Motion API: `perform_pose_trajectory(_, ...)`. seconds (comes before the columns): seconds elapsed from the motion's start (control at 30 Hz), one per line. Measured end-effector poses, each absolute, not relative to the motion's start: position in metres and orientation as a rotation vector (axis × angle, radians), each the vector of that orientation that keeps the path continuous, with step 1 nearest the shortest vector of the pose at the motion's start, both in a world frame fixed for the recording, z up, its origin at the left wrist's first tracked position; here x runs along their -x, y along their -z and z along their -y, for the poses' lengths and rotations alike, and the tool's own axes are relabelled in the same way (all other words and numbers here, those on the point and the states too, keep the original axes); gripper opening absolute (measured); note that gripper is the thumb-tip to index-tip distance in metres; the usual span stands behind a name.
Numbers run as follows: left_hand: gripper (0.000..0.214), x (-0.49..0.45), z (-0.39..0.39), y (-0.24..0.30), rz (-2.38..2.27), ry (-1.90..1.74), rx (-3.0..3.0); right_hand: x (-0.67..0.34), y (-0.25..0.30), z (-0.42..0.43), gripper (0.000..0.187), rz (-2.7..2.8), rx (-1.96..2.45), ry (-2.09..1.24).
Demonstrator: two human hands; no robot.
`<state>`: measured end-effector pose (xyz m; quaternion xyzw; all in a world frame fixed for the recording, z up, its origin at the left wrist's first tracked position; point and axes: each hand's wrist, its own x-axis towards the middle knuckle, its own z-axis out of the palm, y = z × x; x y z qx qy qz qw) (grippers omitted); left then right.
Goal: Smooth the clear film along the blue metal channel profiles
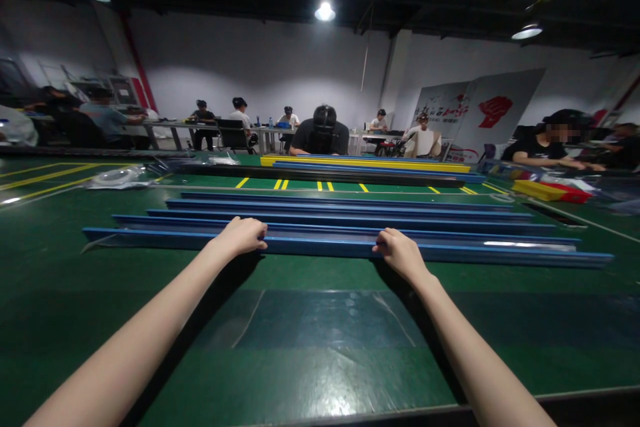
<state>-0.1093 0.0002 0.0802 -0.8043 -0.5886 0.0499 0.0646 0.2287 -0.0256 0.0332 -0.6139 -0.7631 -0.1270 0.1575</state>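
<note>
From afar I watch my left hand (pixel 244 235) and right hand (pixel 400 250), fingers curled narrow, both holding the nearest blue rail (pixel 320 245), laid across the green table (pixel 75 307), more blue rails (pixel 345 219) just behind it, clear film (pixel 320 317) before it

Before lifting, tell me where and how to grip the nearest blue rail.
I'd pinch the near edge of the nearest blue rail at two points either side of its middle, coming from the wearer's side. It lies crosswise, long and slim, so two spread holds should limit tipping; other blue rails lie beyond it.
</note>
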Motion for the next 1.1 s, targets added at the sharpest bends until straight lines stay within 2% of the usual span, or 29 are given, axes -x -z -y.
perform_pose_trajectory(0.2, 0.033, 0.043, -0.004, -0.065, 1.497, 0.143, 2.617, -0.198, -0.031, 0.022, 0.012, 2.207, 1.737, 0.381)
perform_pose_trajectory(0.47, 0.031, 0.017, -0.017, -0.028, 1.472, 0.600, 2.322, -0.191, -0.038, 0.021, 0.016, 2.317, 1.652, 0.279)
perform_pose_trajectory(0.63, 0.034, 0.038, -0.022, -0.027, 1.466, 0.592, 2.238, -0.211, -0.043, 0.013, 0.034, 2.285, 1.550, 0.273)
perform_pose_trajectory(0.9, 0.035, 0.040, -0.033, -0.026, 1.435, 0.604, 2.232, -0.243, -0.024, -0.014, 0.055, 2.054, 1.975, 0.269)
perform_pose_trajectory(1.1, 0.035, 0.041, -0.045, -0.026, 1.450, 0.570, 2.219, -0.243, -0.024, -0.029, 0.055, 2.142, 2.029, 0.175)
